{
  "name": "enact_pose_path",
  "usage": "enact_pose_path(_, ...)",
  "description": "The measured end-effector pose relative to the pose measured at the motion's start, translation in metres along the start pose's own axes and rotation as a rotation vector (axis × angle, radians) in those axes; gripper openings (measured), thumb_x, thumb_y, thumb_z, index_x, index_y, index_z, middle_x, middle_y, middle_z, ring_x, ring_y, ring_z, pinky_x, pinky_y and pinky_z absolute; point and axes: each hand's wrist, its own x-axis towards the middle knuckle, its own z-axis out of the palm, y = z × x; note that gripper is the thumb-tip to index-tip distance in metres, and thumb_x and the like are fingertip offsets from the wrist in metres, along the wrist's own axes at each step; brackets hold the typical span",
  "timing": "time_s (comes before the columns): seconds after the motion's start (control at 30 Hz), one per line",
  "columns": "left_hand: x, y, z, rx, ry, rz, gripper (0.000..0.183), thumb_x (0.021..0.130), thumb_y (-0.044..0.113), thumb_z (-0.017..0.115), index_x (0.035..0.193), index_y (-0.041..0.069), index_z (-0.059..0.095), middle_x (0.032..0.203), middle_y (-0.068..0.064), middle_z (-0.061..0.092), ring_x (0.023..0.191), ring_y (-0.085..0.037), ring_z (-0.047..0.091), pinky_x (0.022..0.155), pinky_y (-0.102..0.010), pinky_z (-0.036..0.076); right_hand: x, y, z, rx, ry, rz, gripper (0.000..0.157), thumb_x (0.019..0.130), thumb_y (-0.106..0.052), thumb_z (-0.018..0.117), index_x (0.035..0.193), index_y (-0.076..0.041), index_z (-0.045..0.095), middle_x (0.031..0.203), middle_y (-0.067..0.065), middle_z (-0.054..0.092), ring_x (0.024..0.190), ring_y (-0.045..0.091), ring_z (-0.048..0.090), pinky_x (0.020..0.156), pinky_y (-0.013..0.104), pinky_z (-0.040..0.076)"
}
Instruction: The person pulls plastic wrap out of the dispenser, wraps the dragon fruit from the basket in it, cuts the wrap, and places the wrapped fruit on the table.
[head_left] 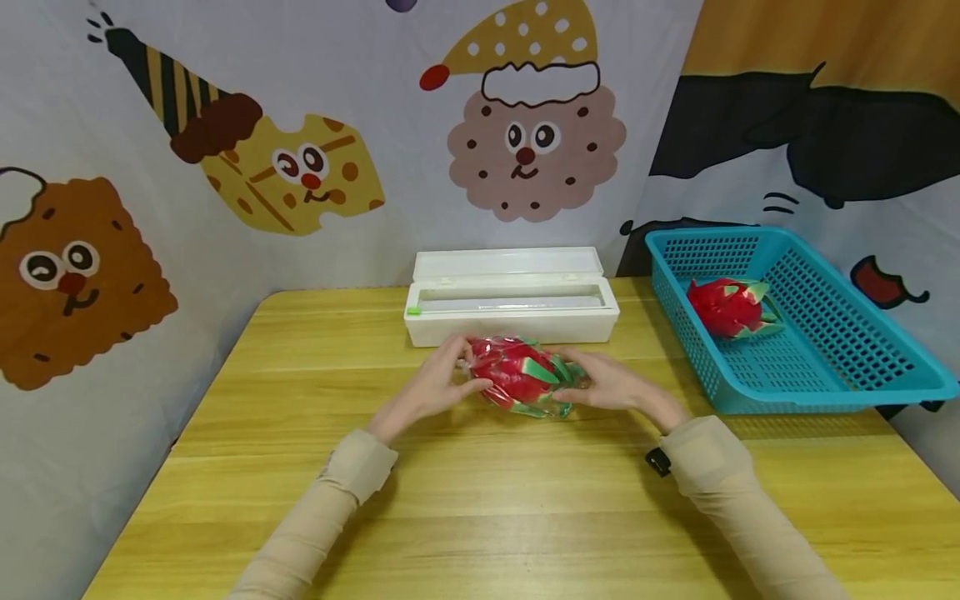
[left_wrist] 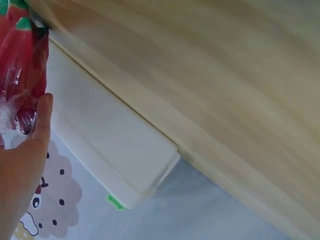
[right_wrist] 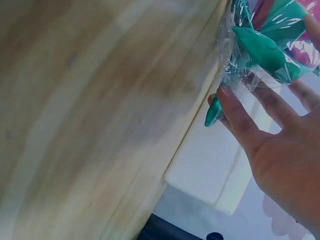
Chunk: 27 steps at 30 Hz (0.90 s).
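Observation:
A red dragon fruit with green scales (head_left: pixel 517 372), wrapped in clear plastic film, is held between both hands over the table, in front of the white box. My left hand (head_left: pixel 437 385) grips its left end, thumb in front and fingers behind. At the green-tipped right end, my right hand (head_left: pixel 613 383) holds the wrapped fruit between thumb and fingers. The right wrist view shows crinkled film (right_wrist: pixel 232 55) bunched around the green tips, with the fingers spread against it. In the left wrist view the left hand (left_wrist: pixel 25 165) touches the film-covered red skin.
Behind the fruit stands a white film dispenser box (head_left: pixel 513 326), lid raised, with a green slider (head_left: pixel 413 311) at its left. A blue basket (head_left: pixel 825 400) on the right contains another dragon fruit (head_left: pixel 727 308). A cartoon-printed cloth (head_left: pixel 405 167) hangs behind the wooden table (head_left: pixel 487 517).

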Motion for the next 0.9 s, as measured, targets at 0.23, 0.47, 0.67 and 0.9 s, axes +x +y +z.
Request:
enact_pose_path(0.23, -0.002, 0.004, -0.005, 0.048, -0.027, -0.051, 0.074, 0.08, 0.039, 0.075, 0.134, 0.006, 0.037, 0.135, -0.013, 0.047, 0.123, -0.03, 0.052, 0.101, -0.046, 0.048, 0.0, 0.001, 0.0, -0.005, 0.001, 0.003, 0.074, 0.085, -0.04, 0.069, 0.145, -0.013, 0.035, 0.136, 0.019, 0.053, 0.117, 0.033, 0.056, 0.094, 0.048, 0.052)
enact_pose_path(0.47, 0.006, 0.025, -0.018, 0.197, -0.069, 0.025, 0.088, 0.079, 0.046, 0.074, 0.148, 0.018, 0.027, 0.156, -0.013, 0.023, 0.141, -0.035, 0.03, 0.108, -0.057, 0.038, -0.01, -0.004, -0.026, -0.133, 0.164, 0.07, 0.07, 0.089, -0.04, 0.064, 0.144, -0.007, 0.038, 0.144, 0.02, 0.045, 0.131, 0.041, 0.043, 0.105, 0.061, 0.038)
enact_pose_path(0.67, 0.028, 0.056, -0.007, 0.551, -0.074, 0.291, 0.077, 0.081, 0.056, 0.067, 0.143, 0.022, 0.039, 0.151, -0.009, 0.037, 0.141, -0.034, 0.032, 0.115, -0.052, 0.031, -0.022, 0.002, -0.054, -0.524, 0.627, 0.189, 0.042, 0.088, -0.015, 0.065, 0.124, 0.004, 0.056, 0.128, 0.027, 0.055, 0.115, 0.046, 0.049, 0.091, 0.059, 0.048)
enact_pose_path(0.9, 0.042, 0.072, 0.014, 0.904, -0.197, 0.397, 0.068, 0.082, 0.066, 0.057, 0.14, 0.031, 0.046, 0.144, 0.001, 0.048, 0.134, -0.028, 0.045, 0.107, -0.051, 0.041, -0.041, 0.023, -0.061, -0.59, 0.779, 0.401, 0.035, 0.081, -0.001, 0.061, 0.112, 0.013, 0.055, 0.116, 0.034, 0.051, 0.095, 0.055, 0.049, 0.068, 0.066, 0.048)
